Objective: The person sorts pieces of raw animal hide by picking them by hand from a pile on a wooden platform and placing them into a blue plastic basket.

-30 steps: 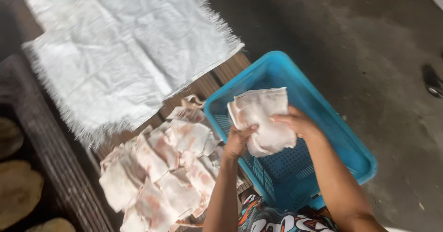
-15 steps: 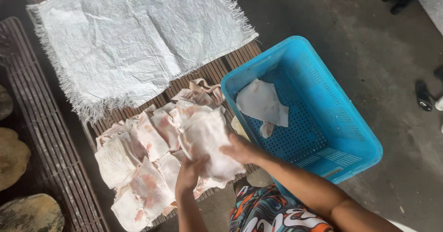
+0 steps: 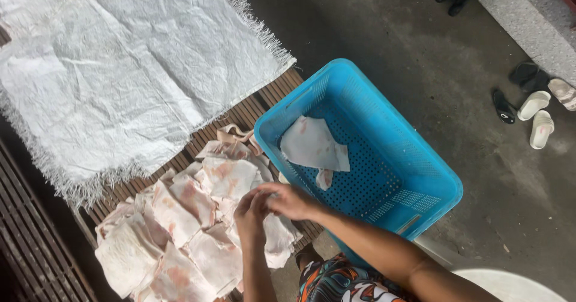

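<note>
Pinching one pale sheet [image 3: 273, 230] together, left hand [image 3: 252, 209] & right hand [image 3: 291, 200] sit atop the spread, beside blue basket [image 3: 360, 158].

Both hands [image 3: 270, 203] (fingers together) over pale pieces [image 3: 198, 230] beside basket [image 3: 420, 158].

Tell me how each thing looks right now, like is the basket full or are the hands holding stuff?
blue basket: nearly empty, one pale sheet inside
pale sheet: lying crumpled in the basket
pile of pale sheets: overlapping on the slats
white woven sack: spread flat
left hand: on the pile
right hand: on the pile
</note>
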